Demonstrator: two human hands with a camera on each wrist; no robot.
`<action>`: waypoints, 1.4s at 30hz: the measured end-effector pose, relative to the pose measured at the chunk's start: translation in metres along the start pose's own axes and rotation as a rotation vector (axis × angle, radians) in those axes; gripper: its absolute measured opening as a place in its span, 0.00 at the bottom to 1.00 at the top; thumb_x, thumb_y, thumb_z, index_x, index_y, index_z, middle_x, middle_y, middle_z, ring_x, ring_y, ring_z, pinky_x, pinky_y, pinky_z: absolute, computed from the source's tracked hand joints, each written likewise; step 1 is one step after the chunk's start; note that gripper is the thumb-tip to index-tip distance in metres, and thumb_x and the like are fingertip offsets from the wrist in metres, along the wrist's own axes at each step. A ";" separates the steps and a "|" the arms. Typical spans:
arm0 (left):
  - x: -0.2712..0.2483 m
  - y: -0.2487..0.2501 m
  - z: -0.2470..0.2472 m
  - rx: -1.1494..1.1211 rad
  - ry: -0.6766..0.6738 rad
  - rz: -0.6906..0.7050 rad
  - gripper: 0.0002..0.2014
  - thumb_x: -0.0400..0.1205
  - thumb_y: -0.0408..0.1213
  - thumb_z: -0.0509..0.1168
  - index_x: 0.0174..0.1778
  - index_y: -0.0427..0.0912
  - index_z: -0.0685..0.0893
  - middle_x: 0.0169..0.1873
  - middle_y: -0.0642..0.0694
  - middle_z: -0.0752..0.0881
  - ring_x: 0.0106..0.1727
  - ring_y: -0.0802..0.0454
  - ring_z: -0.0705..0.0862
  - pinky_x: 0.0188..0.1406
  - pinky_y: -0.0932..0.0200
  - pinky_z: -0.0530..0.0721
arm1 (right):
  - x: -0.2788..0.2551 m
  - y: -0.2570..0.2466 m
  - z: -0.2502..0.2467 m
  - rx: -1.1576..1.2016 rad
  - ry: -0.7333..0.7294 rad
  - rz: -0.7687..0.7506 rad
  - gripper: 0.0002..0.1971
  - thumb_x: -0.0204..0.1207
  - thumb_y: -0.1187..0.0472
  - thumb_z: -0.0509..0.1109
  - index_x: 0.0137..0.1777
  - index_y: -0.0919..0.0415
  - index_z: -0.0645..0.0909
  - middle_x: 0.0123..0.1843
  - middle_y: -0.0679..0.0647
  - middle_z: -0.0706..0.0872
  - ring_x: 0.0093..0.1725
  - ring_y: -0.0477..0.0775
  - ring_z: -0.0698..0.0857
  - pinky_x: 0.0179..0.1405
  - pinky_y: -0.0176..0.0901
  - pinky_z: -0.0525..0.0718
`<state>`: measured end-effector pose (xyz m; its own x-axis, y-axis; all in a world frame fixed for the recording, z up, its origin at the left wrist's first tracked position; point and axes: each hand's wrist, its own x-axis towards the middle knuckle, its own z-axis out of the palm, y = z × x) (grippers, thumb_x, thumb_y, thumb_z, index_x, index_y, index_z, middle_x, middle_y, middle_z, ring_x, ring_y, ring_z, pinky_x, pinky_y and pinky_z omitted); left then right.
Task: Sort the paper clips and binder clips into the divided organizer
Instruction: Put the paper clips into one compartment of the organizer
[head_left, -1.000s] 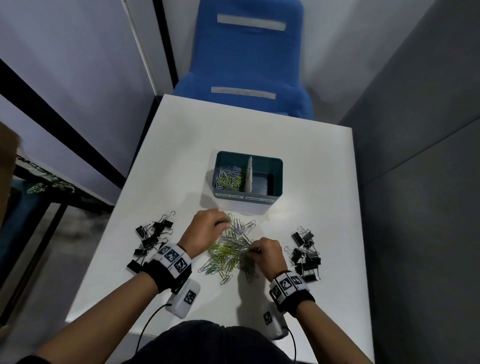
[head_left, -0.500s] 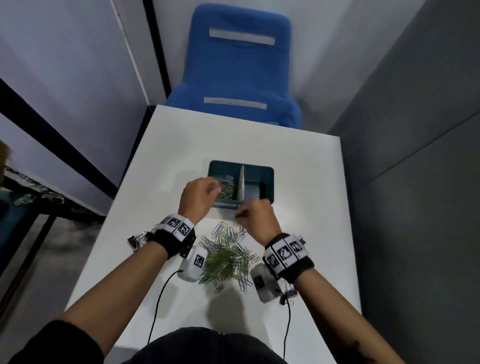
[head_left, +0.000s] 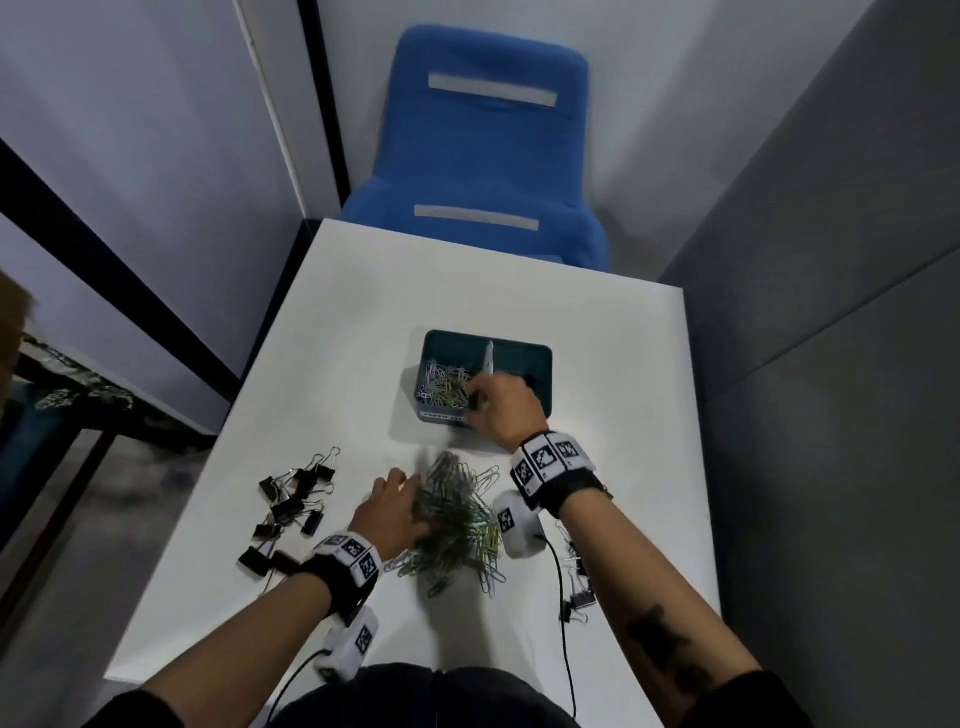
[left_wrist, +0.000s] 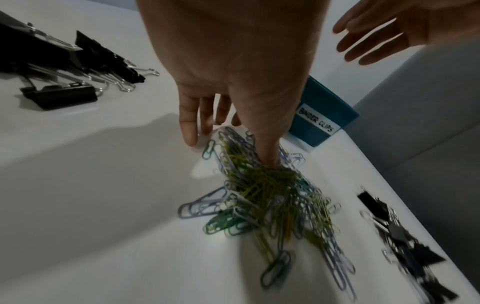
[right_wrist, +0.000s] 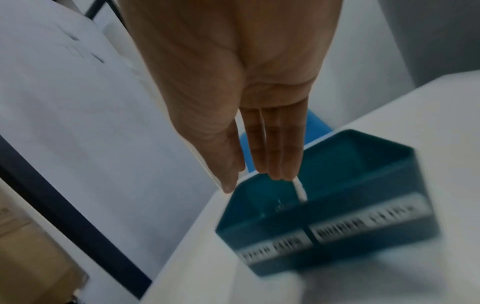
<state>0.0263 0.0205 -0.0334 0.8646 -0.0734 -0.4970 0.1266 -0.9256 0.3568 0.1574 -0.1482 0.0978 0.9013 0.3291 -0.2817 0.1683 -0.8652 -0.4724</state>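
A tangled heap of coated wire paper clips (head_left: 457, 525), nearer than the teal plastic organizer (head_left: 537, 358), is touched by the left hand (head_left: 389, 512), fingers straight and apart; above the organizer, the right hand (head_left: 506, 410) is held flat, fingers together.

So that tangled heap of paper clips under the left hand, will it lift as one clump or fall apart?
Probably partly as a clump: the paper clips lie interlocked in the heap, so a pinch may drag neighbours. Stragglers at the edge look loose and would likely drop off. They look thin and light, so they should slide easily on the smooth white table when the left hand pushes them.
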 end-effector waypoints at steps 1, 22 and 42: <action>-0.002 0.003 0.002 0.017 -0.017 0.033 0.41 0.73 0.56 0.70 0.79 0.48 0.62 0.70 0.44 0.67 0.69 0.42 0.68 0.57 0.46 0.80 | -0.009 0.008 0.013 -0.021 -0.067 0.010 0.14 0.72 0.55 0.76 0.57 0.54 0.84 0.55 0.56 0.87 0.54 0.59 0.86 0.53 0.53 0.86; -0.019 0.020 0.013 0.131 0.032 0.283 0.18 0.76 0.30 0.68 0.60 0.42 0.74 0.52 0.41 0.77 0.47 0.38 0.82 0.37 0.48 0.80 | -0.086 0.051 0.128 -0.131 -0.188 -0.001 0.19 0.73 0.68 0.66 0.65 0.59 0.75 0.57 0.64 0.76 0.50 0.68 0.82 0.42 0.53 0.79; -0.006 0.071 -0.110 -0.388 0.391 0.356 0.11 0.80 0.36 0.70 0.57 0.44 0.82 0.51 0.53 0.81 0.47 0.59 0.80 0.48 0.69 0.77 | -0.099 0.067 0.081 0.045 -0.159 -0.005 0.06 0.73 0.61 0.72 0.44 0.60 0.90 0.42 0.58 0.92 0.44 0.59 0.87 0.42 0.38 0.76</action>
<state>0.0839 -0.0042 0.0821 0.9899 -0.1420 0.0024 -0.0969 -0.6633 0.7420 0.0468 -0.2082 0.0263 0.8256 0.3920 -0.4058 0.1515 -0.8468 -0.5099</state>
